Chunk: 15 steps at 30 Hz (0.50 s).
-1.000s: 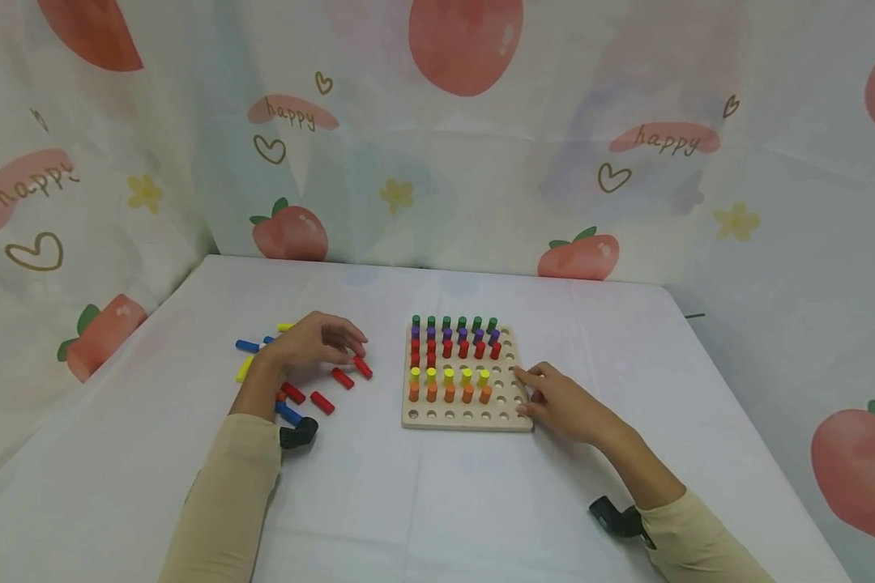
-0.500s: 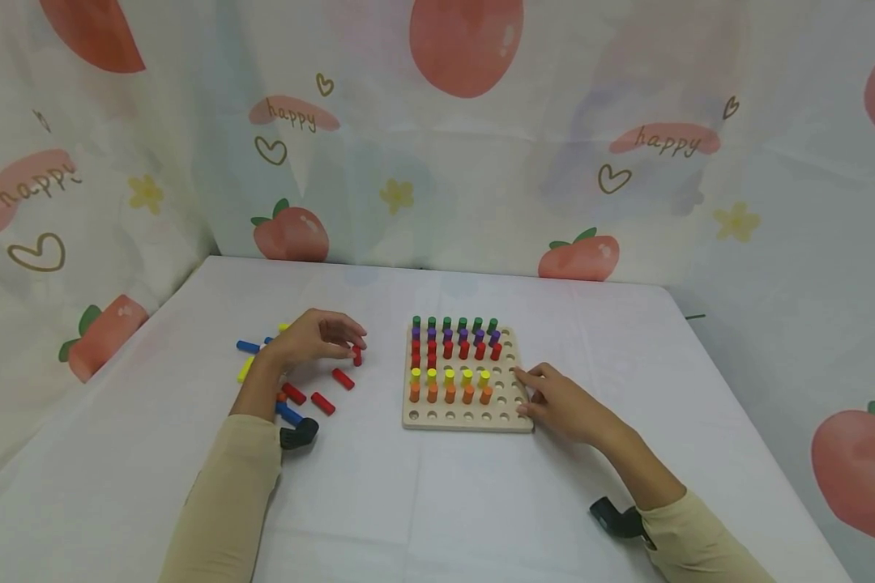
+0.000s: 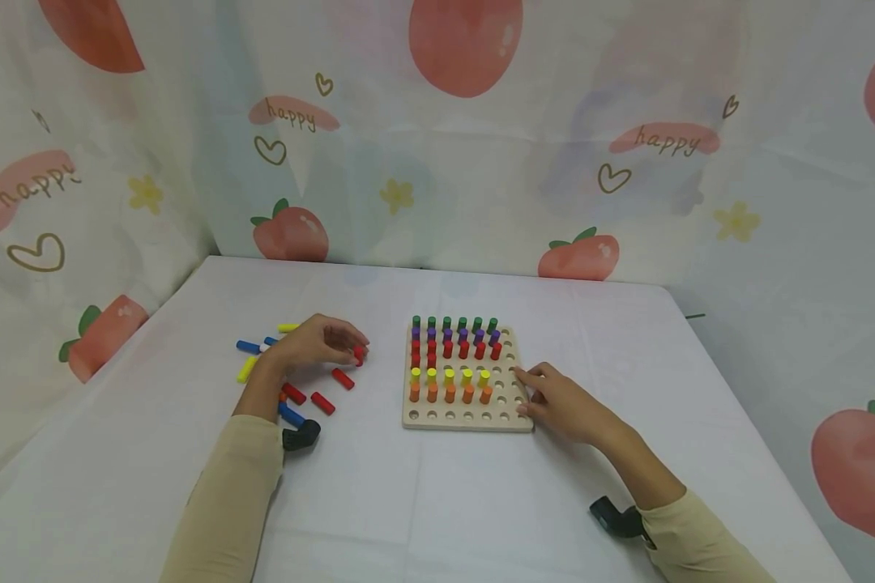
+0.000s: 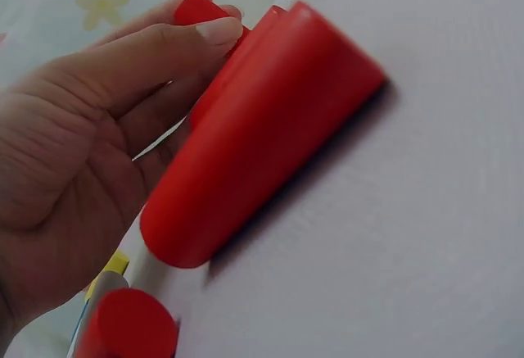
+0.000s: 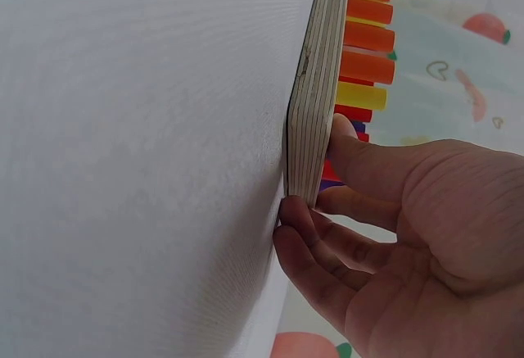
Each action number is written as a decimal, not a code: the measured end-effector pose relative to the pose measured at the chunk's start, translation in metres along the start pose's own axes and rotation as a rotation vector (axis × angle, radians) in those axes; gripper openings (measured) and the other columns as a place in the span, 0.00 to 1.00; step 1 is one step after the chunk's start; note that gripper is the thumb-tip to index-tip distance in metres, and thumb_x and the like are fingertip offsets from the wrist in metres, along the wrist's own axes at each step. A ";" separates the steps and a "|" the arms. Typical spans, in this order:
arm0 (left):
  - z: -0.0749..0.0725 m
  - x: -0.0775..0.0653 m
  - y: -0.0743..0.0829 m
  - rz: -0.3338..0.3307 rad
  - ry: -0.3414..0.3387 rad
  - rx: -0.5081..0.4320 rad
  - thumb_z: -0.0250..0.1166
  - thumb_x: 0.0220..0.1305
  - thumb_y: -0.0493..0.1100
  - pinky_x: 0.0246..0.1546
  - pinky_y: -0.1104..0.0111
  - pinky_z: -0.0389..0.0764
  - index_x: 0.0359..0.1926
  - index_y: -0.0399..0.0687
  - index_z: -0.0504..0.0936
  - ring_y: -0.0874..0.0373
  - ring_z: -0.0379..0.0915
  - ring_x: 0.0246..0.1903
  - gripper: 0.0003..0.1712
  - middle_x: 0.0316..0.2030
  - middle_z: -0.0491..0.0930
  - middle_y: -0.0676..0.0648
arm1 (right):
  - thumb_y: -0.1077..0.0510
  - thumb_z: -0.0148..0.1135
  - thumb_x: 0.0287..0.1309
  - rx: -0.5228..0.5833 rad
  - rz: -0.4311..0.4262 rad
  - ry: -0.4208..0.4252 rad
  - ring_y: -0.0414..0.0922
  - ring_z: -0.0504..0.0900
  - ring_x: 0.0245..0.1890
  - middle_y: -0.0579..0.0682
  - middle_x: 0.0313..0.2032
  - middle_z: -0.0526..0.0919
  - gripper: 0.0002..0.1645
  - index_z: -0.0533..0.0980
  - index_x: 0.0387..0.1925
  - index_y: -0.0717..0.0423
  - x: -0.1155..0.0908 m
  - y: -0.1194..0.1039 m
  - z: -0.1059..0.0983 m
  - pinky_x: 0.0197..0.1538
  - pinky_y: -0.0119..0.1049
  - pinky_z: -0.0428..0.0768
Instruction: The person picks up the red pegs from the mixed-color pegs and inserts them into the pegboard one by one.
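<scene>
My left hand point(image 3: 313, 342) pinches a red peg point(image 3: 359, 354) between thumb and fingers, just above the table left of the board. In the left wrist view the held peg point(image 4: 196, 7) tilts near the thumb tip, and a larger-looking red peg point(image 4: 262, 137) lies in front on the cloth. The wooden pegboard point(image 3: 445, 423) carries upright rows of green, purple, red, yellow and orange pegs, with bare holes at its right side and front row. My right hand point(image 3: 565, 402) grips the board's right edge; in the right wrist view the thumb lies on top, fingers against the side point(image 5: 315, 96).
Loose pegs lie around my left hand and wrist: red ones point(image 3: 322, 403), a blue one point(image 3: 247, 346), a yellow one point(image 3: 246, 370) and others partly hidden. A white cloth covers the table point(image 3: 364, 502). A fruit-patterned curtain point(image 3: 437, 186) hangs behind it.
The red peg nearest the board lay on the table a second ago; my left hand has taken hold of it and turned it more upright. The right hand and board have stayed put.
</scene>
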<state>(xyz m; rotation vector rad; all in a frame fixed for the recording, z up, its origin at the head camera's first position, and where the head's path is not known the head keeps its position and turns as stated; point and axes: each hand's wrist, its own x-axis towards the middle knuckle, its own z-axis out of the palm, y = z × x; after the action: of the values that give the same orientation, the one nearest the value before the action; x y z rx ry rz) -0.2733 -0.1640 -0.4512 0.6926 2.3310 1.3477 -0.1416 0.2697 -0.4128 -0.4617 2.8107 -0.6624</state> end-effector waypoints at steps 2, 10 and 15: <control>0.001 0.000 0.000 -0.011 -0.003 0.006 0.77 0.62 0.37 0.55 0.61 0.81 0.51 0.51 0.89 0.51 0.82 0.48 0.16 0.47 0.86 0.50 | 0.55 0.69 0.67 -0.002 -0.001 -0.002 0.44 0.74 0.38 0.57 0.52 0.75 0.38 0.67 0.73 0.66 0.000 0.000 0.000 0.41 0.36 0.80; 0.002 0.000 0.001 -0.022 -0.011 0.007 0.77 0.62 0.38 0.56 0.59 0.81 0.47 0.52 0.91 0.51 0.82 0.47 0.12 0.45 0.87 0.51 | 0.56 0.69 0.68 -0.005 -0.005 0.001 0.44 0.74 0.38 0.58 0.53 0.75 0.38 0.67 0.73 0.66 0.000 -0.002 -0.002 0.41 0.36 0.79; 0.004 0.000 0.003 -0.023 0.002 0.012 0.76 0.63 0.37 0.56 0.59 0.80 0.48 0.50 0.90 0.52 0.81 0.49 0.13 0.46 0.87 0.51 | 0.56 0.69 0.68 0.011 -0.003 -0.001 0.44 0.74 0.38 0.57 0.52 0.75 0.38 0.67 0.72 0.67 0.000 -0.001 -0.001 0.39 0.35 0.78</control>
<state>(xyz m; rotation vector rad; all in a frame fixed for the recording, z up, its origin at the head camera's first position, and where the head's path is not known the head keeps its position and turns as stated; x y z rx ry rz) -0.2704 -0.1604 -0.4507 0.6658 2.3432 1.3262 -0.1415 0.2689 -0.4115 -0.4637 2.8052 -0.6773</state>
